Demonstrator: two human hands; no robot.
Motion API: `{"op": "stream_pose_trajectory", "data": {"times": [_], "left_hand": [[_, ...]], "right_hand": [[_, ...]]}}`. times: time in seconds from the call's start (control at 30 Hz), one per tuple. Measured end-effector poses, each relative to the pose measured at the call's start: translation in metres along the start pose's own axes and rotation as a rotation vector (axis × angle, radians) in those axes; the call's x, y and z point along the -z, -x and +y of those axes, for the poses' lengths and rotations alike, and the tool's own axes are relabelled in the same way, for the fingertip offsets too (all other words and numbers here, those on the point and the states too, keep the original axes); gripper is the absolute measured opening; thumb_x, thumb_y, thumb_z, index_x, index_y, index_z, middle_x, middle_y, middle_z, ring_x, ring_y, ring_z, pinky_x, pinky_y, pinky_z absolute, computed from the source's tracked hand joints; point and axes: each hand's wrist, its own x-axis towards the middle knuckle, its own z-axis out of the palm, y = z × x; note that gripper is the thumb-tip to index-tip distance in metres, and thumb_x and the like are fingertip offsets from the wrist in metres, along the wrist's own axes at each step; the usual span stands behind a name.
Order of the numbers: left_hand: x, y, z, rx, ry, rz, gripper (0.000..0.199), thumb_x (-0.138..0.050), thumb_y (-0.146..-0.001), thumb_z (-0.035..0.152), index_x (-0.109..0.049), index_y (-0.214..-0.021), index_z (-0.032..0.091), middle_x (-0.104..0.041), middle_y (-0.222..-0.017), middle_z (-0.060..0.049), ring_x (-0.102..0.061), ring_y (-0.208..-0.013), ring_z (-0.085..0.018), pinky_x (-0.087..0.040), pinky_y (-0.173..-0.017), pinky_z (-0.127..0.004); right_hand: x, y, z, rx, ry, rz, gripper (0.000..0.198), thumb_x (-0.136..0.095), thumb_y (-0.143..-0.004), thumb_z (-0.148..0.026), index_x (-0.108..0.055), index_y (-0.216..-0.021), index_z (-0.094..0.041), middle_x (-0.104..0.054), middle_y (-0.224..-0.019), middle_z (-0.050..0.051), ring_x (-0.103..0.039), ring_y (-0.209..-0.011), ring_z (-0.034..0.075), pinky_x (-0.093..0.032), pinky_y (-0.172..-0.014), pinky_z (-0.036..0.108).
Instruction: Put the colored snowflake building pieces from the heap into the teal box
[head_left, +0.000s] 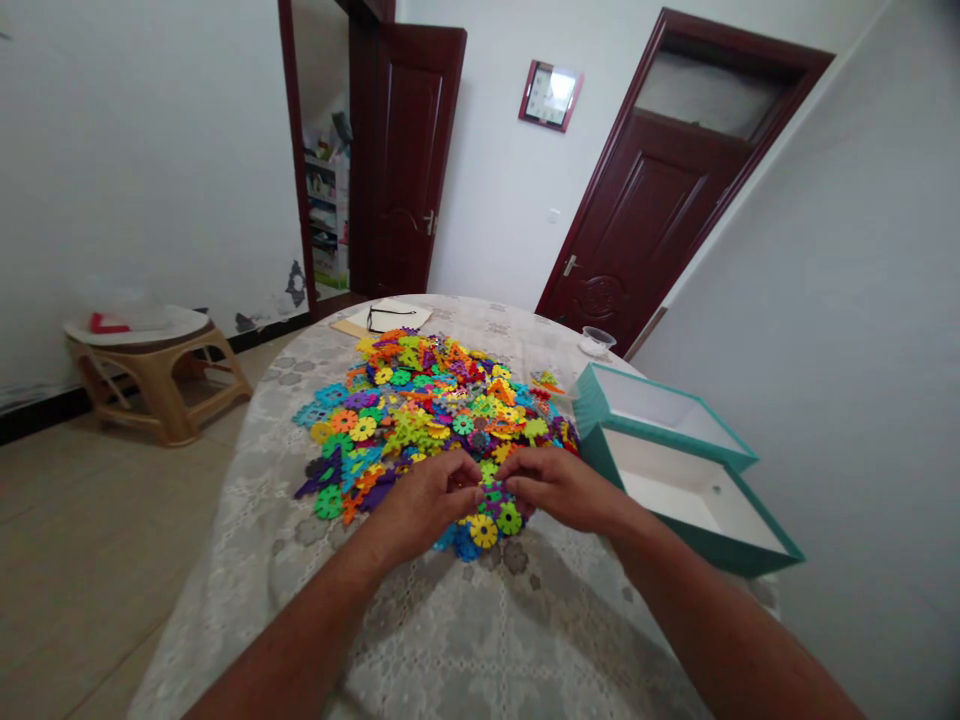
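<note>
While both forearms point(322, 600) cross the patterned tablecloth point(480, 650) on the near side of the pile of slotted discs point(427, 400), the left hand point(435, 492) and the right hand point(559, 485) face each other over the pile's near edge, fingers curled and thumbs drawn toward the forefingers; whether either set of fingertips grips a disc cannot be told. A yellow disc point(484, 531) and a green disc point(509, 518) lie at the pile's near fringe. The pile itself is multicoloured and heaped on the tablecloth. To its right sit two open teal boxes with white interiors, the nearer box point(690, 540) beside the farther box point(660, 405). Well left of the pile, on the floor point(112, 560), a tan stool point(169, 395) carries a pale round top point(139, 333). Just beyond the pile, dark-framed glasses point(393, 311) rest on papers point(409, 321); beyond it to the right stands a clear bowl point(598, 341). Farthest beyond the pile, a dark red door point(412, 150) stands open, a second door point(641, 210) is closed, and a framed panel point(550, 96) hangs between them
</note>
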Motion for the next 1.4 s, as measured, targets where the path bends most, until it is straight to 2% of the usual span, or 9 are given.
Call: {"op": "stream_pose_trajectory", "data": {"times": [0.13, 0.23, 0.37, 0.47, 0.6, 0.67, 0.93, 1.17, 1.4], "left_hand": [[0.008, 0.002, -0.002, 0.005, -0.125, 0.066, 0.017, -0.059, -0.091, 0.035, -0.067, -0.094, 0.021, -0.072, -0.088, -0.002, -0.064, -0.081, -0.019, -0.043, -0.067, -0.027], [0.016, 0.007, -0.008, 0.032, -0.283, -0.014, 0.016, -0.066, -0.086, 0.032, -0.07, -0.099, 0.023, -0.075, -0.098, -0.004, -0.068, -0.089, -0.022, -0.046, -0.072, -0.029], [0.022, 0.017, -0.019, 0.012, -0.478, -0.189, 0.035, -0.075, -0.079, 0.026, -0.07, -0.113, 0.027, -0.073, -0.118, -0.004, -0.068, -0.107, -0.025, -0.049, -0.087, -0.032], [0.021, 0.022, -0.023, 0.029, -0.61, -0.291, 0.042, -0.078, -0.076, 0.026, -0.068, -0.117, 0.028, -0.07, -0.122, -0.004, -0.067, -0.109, -0.025, -0.05, -0.089, -0.032], [0.017, 0.023, -0.02, 0.029, -0.692, -0.318, 0.039, -0.078, -0.077, 0.026, -0.065, -0.114, 0.027, -0.067, -0.122, -0.005, -0.067, -0.105, -0.024, -0.051, -0.089, -0.032], [0.014, 0.022, -0.018, 0.032, -0.727, -0.307, 0.037, -0.077, -0.079, 0.025, -0.064, -0.113, 0.026, -0.066, -0.122, -0.005, -0.067, -0.106, -0.024, -0.051, -0.091, -0.033], [-0.001, 0.014, -0.017, 0.042, -0.774, -0.225, 0.042, -0.07, -0.087, 0.02, -0.06, -0.128, 0.021, -0.061, -0.136, -0.013, -0.066, -0.121, -0.031, -0.053, -0.099, -0.04], [-0.008, 0.008, -0.015, 0.079, -0.751, -0.161, 0.065, -0.069, -0.09, 0.017, -0.047, -0.151, 0.02, -0.056, -0.147, -0.018, -0.06, -0.133, -0.032, -0.051, -0.109, -0.043], [-0.022, 0.002, -0.024, 0.109, -0.723, -0.09, 0.06, -0.068, -0.092, 0.02, -0.048, -0.148, 0.014, -0.057, -0.148, -0.02, -0.055, -0.141, -0.034, -0.048, -0.114, -0.044]], "right_hand": [[0.051, -0.026, 0.006, -0.072, 0.227, 0.04, 0.015, -0.061, -0.089, -0.022, -0.076, -0.094, -0.021, -0.072, -0.07, 0.0, -0.067, -0.06, 0.017, -0.05, -0.056, 0.026], [0.104, -0.05, 0.007, -0.151, 0.581, 0.423, 0.02, -0.06, -0.087, -0.017, -0.078, -0.093, -0.018, -0.076, -0.076, 0.006, -0.071, -0.072, 0.021, -0.053, -0.07, 0.031], [0.139, -0.06, 0.005, -0.156, 0.864, 0.826, 0.038, -0.056, -0.091, -0.016, -0.073, -0.124, -0.009, -0.075, -0.12, 0.021, -0.07, -0.112, 0.031, -0.051, -0.1, 0.043], [0.117, -0.044, 0.004, -0.078, 0.871, 0.724, 0.035, -0.057, -0.095, -0.02, -0.072, -0.125, -0.012, -0.073, -0.125, 0.019, -0.067, -0.117, 0.031, -0.049, -0.106, 0.045], [0.045, -0.007, 0.008, 0.018, 0.658, 0.174, 0.032, -0.064, -0.094, -0.023, -0.072, -0.125, -0.023, -0.075, -0.119, 0.009, -0.07, -0.108, 0.025, -0.054, -0.1, 0.039], [0.011, 0.008, 0.016, 0.05, 0.62, 0.051, 0.047, -0.071, -0.088, -0.019, -0.067, -0.135, -0.024, -0.07, -0.131, 0.009, -0.067, -0.118, 0.026, -0.053, -0.104, 0.04], [-0.031, 0.012, 0.043, 0.057, 0.611, 0.09, 0.081, -0.077, -0.085, -0.024, -0.044, -0.159, -0.029, -0.036, -0.168, 0.012, -0.049, -0.145, 0.032, -0.044, -0.118, 0.048], [-0.042, 0.006, 0.045, 0.131, 0.581, 0.12, 0.066, -0.071, -0.091, -0.024, -0.05, -0.153, -0.024, -0.053, -0.153, 0.014, -0.056, -0.137, 0.029, -0.047, -0.115, 0.046], [-0.051, 0.008, 0.044, 0.155, 0.57, 0.171, 0.052, -0.069, -0.093, -0.024, -0.058, -0.144, -0.021, -0.057, -0.142, 0.015, -0.061, -0.126, 0.029, -0.052, -0.108, 0.045]]}}
